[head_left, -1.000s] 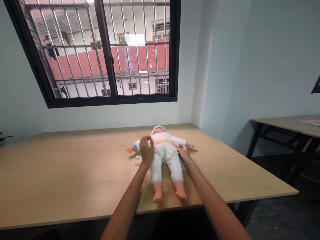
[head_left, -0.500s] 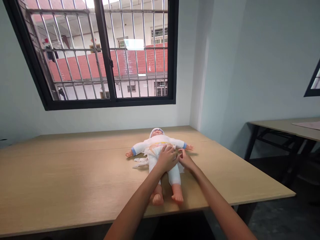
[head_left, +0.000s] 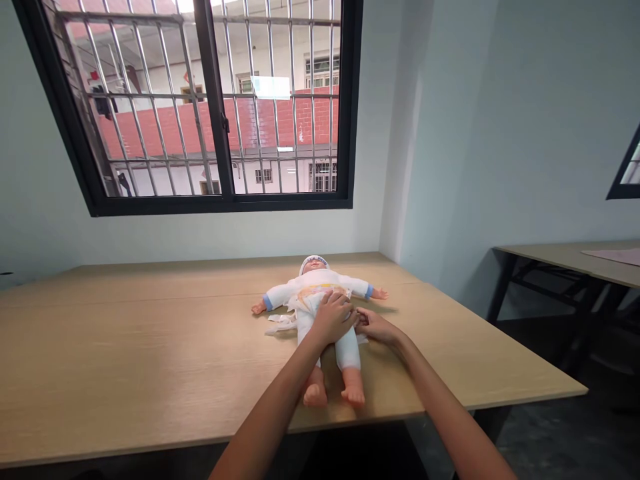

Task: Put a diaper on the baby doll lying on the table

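Note:
A baby doll [head_left: 349, 351] in a white suit with blue cuffs and a white cap lies on its back, feet toward me. Around its hips is a white diaper [head_left: 311, 301] with a coloured print on the front band; a loose side flap spreads on the table at the left. My left hand [head_left: 334, 319] presses on the diaper's front, its fingers curled toward the doll's side at the right. Close beside it, my right hand [head_left: 374, 325] has its fingers pinched at the diaper's right side edge. What lies exactly between those fingertips is hidden.
The doll lies on a wooden table [head_left: 175, 347], near its front edge. Behind the table is a wall with a barred window [head_left: 225, 203]. A second table [head_left: 560, 257] with a pinkish sheet [head_left: 615, 256] on it stands at the right.
My right hand has shifted slightly down and turned at the wrist, its fingers now lower at the doll's side. The left hand stays on the diaper's front.

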Tool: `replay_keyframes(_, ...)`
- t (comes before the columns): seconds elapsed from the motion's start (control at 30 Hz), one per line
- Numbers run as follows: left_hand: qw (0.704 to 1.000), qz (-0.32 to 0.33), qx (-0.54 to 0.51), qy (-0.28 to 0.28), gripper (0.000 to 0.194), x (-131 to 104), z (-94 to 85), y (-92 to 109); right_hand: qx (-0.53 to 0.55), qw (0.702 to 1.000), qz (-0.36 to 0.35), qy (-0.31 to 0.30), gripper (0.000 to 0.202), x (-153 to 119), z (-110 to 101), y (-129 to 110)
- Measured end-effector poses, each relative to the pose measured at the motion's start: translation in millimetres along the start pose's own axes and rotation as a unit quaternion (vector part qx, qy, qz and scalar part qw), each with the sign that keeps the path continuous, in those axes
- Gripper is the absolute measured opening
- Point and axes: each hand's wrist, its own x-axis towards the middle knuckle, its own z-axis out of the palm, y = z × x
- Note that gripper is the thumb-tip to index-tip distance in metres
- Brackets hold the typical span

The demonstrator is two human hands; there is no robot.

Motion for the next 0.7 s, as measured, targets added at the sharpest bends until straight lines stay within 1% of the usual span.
replay_keyframes(0.07,1.000,-0.005,-0.004,-0.007,0.025,-1,-3.4,2,0.021,0.996,-0.006,0.081,0.039,3,-3,4)
replay_keyframes(0.13,1.000,-0.006,-0.006,-0.016,0.025,-1,-6.4,4,0.055,0.986,-0.012,0.155,0.043,6,-5,6)
replay_keyframes(0.2,1.000,-0.006,-0.007,-0.019,0.026,-2,-8.8,5,0.091,0.976,-0.007,0.199,0.045,6,-5,5)
replay_keyframes(0.27,1.000,-0.007,-0.007,-0.020,0.026,-2,-10.6,6,0.136,0.966,0.008,0.221,0.043,4,-4,0)
replay_keyframes(0.37,1.000,-0.010,-0.011,-0.022,0.026,-3,-12.6,7,0.222,0.949,0.015,0.224,0.036,0,-1,-9)
replay_keyframes(0.47,0.999,-0.017,-0.029,-0.024,0.022,-4,-13.4,6,0.281,0.938,0.001,0.204,0.032,-3,1,-18)
replay_keyframes(0.57,0.997,-0.044,-0.056,-0.030,0.013,-2,-11.6,5,0.321,0.930,-0.020,0.179,0.030,-5,3,-23)
replay_keyframes(0.63,0.995,-0.069,-0.062,-0.043,0.014,1,-8.7,7,0.334,0.926,-0.031,0.172,0.027,-6,4,-24)
replay_keyframes(0.7,0.993,-0.088,-0.043,-0.061,0.014,6,-5.1,11,0.329,0.929,-0.032,0.167,0.026,-7,5,-26)
